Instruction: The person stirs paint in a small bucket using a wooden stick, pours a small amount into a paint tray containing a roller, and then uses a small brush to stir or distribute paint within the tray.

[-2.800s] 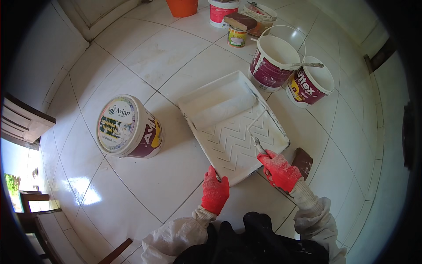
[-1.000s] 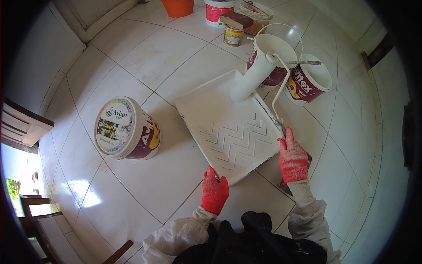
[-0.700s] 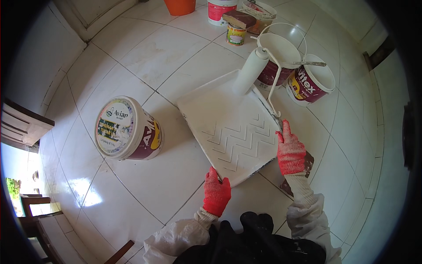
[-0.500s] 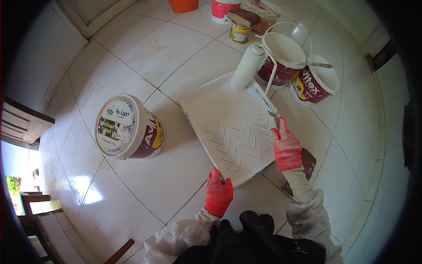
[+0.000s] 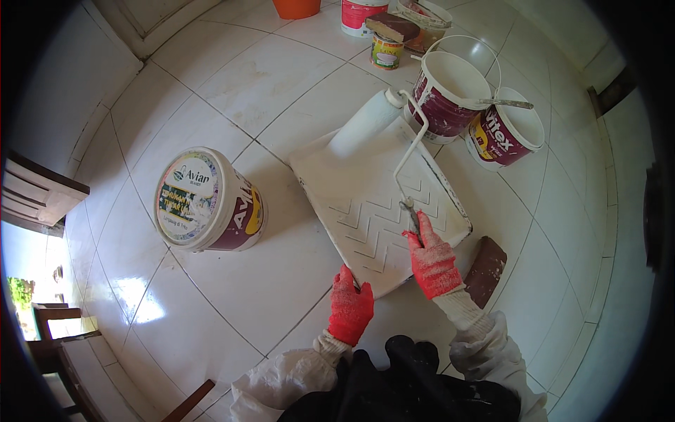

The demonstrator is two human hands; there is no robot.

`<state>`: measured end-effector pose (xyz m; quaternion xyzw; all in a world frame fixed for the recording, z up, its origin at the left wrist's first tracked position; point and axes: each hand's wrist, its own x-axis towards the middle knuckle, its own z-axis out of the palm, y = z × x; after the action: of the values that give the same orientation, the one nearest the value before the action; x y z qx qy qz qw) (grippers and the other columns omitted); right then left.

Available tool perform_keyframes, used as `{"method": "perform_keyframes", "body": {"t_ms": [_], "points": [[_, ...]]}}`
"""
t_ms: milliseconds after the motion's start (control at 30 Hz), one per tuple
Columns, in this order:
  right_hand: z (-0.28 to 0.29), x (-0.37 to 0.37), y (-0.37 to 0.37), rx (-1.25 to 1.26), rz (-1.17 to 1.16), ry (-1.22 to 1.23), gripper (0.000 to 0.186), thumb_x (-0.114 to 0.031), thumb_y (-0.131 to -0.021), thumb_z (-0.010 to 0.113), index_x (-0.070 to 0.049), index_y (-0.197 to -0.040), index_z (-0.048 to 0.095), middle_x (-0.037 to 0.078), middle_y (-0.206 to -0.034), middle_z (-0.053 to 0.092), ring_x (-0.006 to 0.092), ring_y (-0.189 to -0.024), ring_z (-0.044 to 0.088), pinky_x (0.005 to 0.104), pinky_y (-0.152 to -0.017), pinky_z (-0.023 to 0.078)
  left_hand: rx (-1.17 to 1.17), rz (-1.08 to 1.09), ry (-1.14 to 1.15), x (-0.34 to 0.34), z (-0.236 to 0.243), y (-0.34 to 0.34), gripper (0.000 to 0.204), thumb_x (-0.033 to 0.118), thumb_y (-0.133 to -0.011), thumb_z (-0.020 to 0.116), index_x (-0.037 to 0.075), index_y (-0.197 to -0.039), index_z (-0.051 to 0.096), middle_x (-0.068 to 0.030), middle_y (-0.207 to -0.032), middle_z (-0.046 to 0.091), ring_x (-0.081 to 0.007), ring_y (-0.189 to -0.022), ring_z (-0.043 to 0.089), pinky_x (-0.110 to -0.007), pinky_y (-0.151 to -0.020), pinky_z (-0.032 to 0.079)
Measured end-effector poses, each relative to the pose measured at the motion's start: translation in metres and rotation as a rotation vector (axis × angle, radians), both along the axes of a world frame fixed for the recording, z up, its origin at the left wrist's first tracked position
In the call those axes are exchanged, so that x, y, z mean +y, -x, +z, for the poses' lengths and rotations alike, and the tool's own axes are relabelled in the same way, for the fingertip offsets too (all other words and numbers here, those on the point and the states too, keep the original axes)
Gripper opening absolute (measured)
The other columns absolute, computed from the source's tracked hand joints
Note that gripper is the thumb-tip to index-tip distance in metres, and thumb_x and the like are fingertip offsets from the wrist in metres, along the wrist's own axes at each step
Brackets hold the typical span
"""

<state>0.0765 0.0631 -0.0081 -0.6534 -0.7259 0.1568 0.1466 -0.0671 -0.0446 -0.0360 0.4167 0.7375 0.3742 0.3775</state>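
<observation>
A white paint tray (image 5: 415,232) with raised zigzag ridges lies on the floor in front of me. My left hand (image 5: 351,304), in a red glove, is closed on the tray's near left corner. My right hand (image 5: 432,261), also in a red glove and dusted with white, grips the handle of a paint roller (image 5: 367,125). The roller's thick white sleeve rests slantwise over the far, paint-covered end of the tray, its wire frame bending back toward my hand. A maroon block (image 5: 485,271) spotted with white lies on the floor beside my right wrist.
A lidded paint bucket (image 5: 241,211) stands left of the tray. Beyond the tray's far right are two open maroon paint buckets (image 5: 439,112) (image 5: 497,143), with a stick-like tool (image 5: 517,103) across them. Farther back sit a small yellow can (image 5: 386,53), other tubs and an orange bucket (image 5: 296,7).
My right hand has moved left over the tray, carrying the roller; its sleeve has shifted left and lies more slanted. My left hand stays at the tray's corner.
</observation>
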Motion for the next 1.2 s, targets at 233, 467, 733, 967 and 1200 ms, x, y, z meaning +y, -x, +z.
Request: {"method": "perform_keyframes", "body": {"t_ms": [233, 467, 733, 967, 1200], "points": [[0.036, -0.014, 0.008, 0.132, -0.106, 0.408, 0.054, -0.04, -0.089, 0.052, -0.014, -0.136, 0.04, 0.02, -0.083, 0.062, 0.0386, -0.078, 0.061, 0.0447, -0.071, 0.048, -0.02, 0.015, -0.005, -0.001, -0.001, 0.001, 0.039, 0.009, -0.078, 0.058, 0.0, -0.113, 0.046, -0.0235, -0.097, 0.056, -0.0411, -0.09, 0.054, -0.048, -0.076, 0.044], [0.02, -0.025, -0.026, 0.342, -0.082, 0.398, 0.049, -0.033, -0.088, 0.057, -0.013, -0.131, 0.047, 0.01, -0.062, 0.051, 0.0197, -0.049, 0.05, 0.0349, -0.05, 0.043, -0.053, 0.006, -0.001, -0.001, -0.002, 0.0, 0.038, 0.008, -0.078, 0.057, 0.001, -0.114, 0.046, -0.0225, -0.097, 0.056, -0.0405, -0.091, 0.054, -0.048, -0.078, 0.044], [0.054, -0.013, -0.02, 0.696, -0.271, 0.905, 0.044, -0.034, -0.089, 0.053, -0.016, -0.129, 0.046, -0.001, -0.058, 0.042, 0.0093, -0.041, 0.039, 0.0267, -0.037, 0.035, -0.048, -0.012, -0.04, -0.001, -0.004, 0.001, 0.037, 0.007, -0.078, 0.057, 0.0, -0.112, 0.046, -0.0233, -0.098, 0.056, -0.0421, -0.094, 0.052, -0.048, -0.08, 0.043], [0.059, 0.008, -0.01, 0.606, -0.207, 0.922, 0.029, -0.034, -0.091, 0.049, -0.012, -0.11, 0.051, 0.001, -0.06, 0.041, 0.0106, -0.04, 0.038, 0.028, -0.037, 0.034, 0.096, -0.028, -0.116, -0.003, -0.016, 0.002, 0.038, 0.009, -0.079, 0.058, 0.001, -0.115, 0.047, -0.0199, -0.095, 0.056, -0.0302, -0.074, 0.058, -0.04, -0.066, 0.047], [0.042, 0.029, 0.001, 0.65, -0.222, 0.95, 0.026, -0.036, -0.092, 0.048, -0.011, -0.102, 0.049, 0.0, -0.059, 0.041, 0.0113, -0.041, 0.038, 0.0291, -0.037, 0.033, 0.027, -0.01, -0.023, -0.002, -0.008, 0.0, 0.04, 0.008, -0.077, 0.058, -0.002, -0.113, 0.044, -0.0244, -0.098, 0.054, -0.0426, -0.091, 0.053, -0.048, -0.075, 0.044]]}}
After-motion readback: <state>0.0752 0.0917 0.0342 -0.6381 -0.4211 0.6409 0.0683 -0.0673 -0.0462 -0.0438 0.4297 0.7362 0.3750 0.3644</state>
